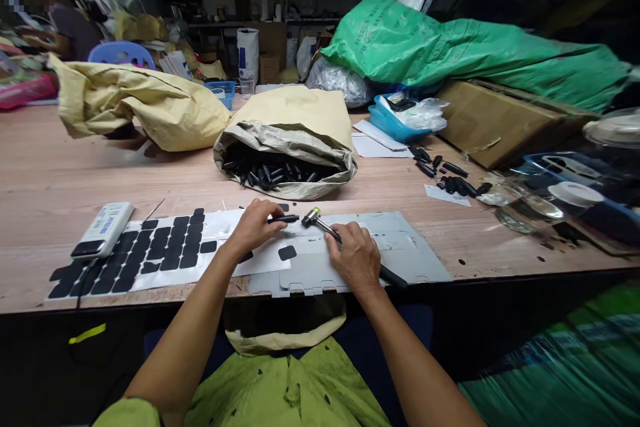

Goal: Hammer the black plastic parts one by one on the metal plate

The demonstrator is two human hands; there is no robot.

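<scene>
Between the fingers of my left hand (257, 225) is a slim black cylindrical piece (284, 219), its tip pointing right. My right hand (356, 255) is closed around the shaft of a small mallet (314, 217), which has one yellowish face and one dark face. The mallet's black grip sticks out below the hand, and its head is close to the tip of the black piece. Both hands are over a grey sheet (400, 247) and a white sheet with rounded black stickers (170, 247). One loose black sticker (287, 253) lies between the hands.
An open woven sack (300, 113) of black pieces lies ahead, beside another cream sack (150, 100). A white device (103, 230) sits at left. Black parts (455, 183), a cardboard box (505, 120) and clear containers are at right. Another person (75, 27) is at far left.
</scene>
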